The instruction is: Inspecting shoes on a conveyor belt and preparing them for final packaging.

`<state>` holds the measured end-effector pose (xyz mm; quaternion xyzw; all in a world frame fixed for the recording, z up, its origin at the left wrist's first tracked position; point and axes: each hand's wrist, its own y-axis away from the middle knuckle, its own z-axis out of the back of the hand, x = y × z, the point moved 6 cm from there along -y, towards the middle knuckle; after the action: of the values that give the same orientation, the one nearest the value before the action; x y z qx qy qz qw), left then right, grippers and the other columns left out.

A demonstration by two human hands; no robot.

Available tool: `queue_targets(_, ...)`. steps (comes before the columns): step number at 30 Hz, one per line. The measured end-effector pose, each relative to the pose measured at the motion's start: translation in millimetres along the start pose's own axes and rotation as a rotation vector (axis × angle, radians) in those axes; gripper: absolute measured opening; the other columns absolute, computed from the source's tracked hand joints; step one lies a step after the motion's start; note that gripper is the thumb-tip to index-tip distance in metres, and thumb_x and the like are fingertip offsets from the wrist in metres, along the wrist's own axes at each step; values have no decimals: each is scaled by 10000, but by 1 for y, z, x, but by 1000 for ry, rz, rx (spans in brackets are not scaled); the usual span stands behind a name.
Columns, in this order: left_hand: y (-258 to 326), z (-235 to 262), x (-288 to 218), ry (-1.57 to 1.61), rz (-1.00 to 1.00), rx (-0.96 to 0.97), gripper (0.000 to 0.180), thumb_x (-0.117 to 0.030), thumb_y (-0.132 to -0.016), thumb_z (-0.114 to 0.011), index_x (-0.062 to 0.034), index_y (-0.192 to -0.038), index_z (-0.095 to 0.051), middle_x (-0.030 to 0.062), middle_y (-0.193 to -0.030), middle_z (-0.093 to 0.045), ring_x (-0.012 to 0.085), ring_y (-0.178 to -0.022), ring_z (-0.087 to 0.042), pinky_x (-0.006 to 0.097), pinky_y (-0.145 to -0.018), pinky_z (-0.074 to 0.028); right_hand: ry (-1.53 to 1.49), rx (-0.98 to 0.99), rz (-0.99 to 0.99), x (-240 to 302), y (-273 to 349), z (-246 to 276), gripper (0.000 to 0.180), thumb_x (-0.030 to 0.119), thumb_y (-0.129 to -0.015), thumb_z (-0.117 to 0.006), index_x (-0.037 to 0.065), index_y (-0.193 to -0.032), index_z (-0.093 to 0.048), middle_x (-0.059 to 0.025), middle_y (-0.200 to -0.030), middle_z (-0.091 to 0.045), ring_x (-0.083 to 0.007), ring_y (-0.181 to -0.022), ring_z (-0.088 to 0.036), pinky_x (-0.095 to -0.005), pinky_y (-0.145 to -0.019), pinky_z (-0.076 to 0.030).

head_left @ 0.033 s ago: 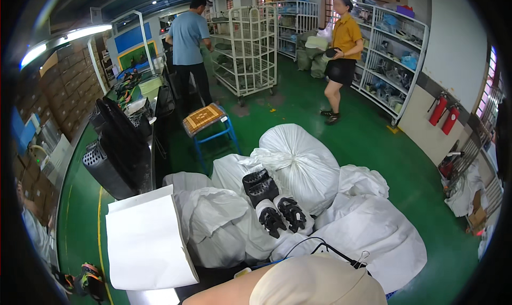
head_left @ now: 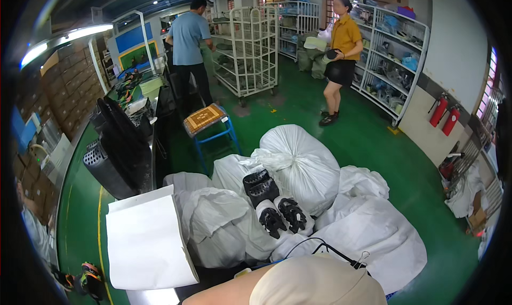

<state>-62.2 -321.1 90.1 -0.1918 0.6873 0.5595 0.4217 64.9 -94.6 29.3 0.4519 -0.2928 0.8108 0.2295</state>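
Neither of my hands shows. At the lower edge lie a bare stretch of limb (head_left: pixel 229 290) and pale beige cloth (head_left: pixel 314 283); the hands are out of sight. Just beyond the cloth are a black wire frame with a binder clip (head_left: pixel 365 256) and several stuffed white sacks (head_left: pixel 304 171). On the sacks rest a pair of black-and-white shoe-like pieces (head_left: pixel 271 222) and a black, ridged, slipper-like piece (head_left: pixel 260 186). Large white sheets (head_left: pixel 146 241) stand at the near left, beside the sacks.
Past the sacks is a blue stool (head_left: pixel 205 118) with a patterned seat. A person in blue (head_left: pixel 189 38) faces a wheeled rack (head_left: pixel 248 54). Another in a mustard shirt (head_left: pixel 346 41) holds something dark before white shelves (head_left: pixel 392 59). Fire extinguishers (head_left: pixel 444 113) hang right; a workbench (head_left: pixel 152 161) runs left.
The legs and feet of the person in the mustard shirt have shifted slightly. The sacks and the pieces on them stay where they were.
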Motion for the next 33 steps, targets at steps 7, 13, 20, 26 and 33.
queue_targets(7, 38, 10, 42, 286, 228, -38, 334, -243, -894, -545, -51, -1168, -531, 88, -1183, -540, 252, -1036, -527, 313, -811, -469, -83, 27, -93, -7, 6, 3, 233, 264, -855, -503, 37, -842, -553, -218, -728, -573, -401, -718, -559, -447, -651, -447)
queue_targets(13, 26, 11, 135, 493, 199, 80, 338, -258, -898, -565, -39, -1156, -546, 79, -1126, -571, 231, -986, -546, 326, -785, -470, -223, 8, 15, -13, 6, -8, 296, 280, -918, -461, 2, -847, -536, -229, -758, -573, -401, -702, -542, -428, -643, -431)
queue_targets(20, -8, 37, 181, 558, -86, -3, 158, -74, -853, -588, -15, -998, -613, 12, -867, -631, 102, -804, -594, 243, -772, -474, -198, 33, -8, -3, 7, 1, 226, 225, -888, -523, 24, -897, -625, -202, -741, -617, -379, -695, -600, -396, -618, -473)
queue_targets(26, 33, 65, 103, -352, -217, -270, 340, -319, -932, -501, -31, -827, -650, 78, -668, -611, 162, -619, -581, 306, -649, -482, -209, 57, -105, 1, 5, 1, 217, 212, -876, -519, 30, -863, -636, -165, -647, -612, -319, -597, -598, -366, -563, -462)
queue_targets(33, 85, 223, 45, 448, -768, -956, 486, -328, -1006, -295, 36, -931, -609, 60, -563, -549, 147, -558, -548, 272, -617, -461, 525, 209, 220, 73, -101, -17, 211, 178, -834, -516, 79, -995, -611, -155, -856, -658, -336, -795, -641, -410, -702, -509)
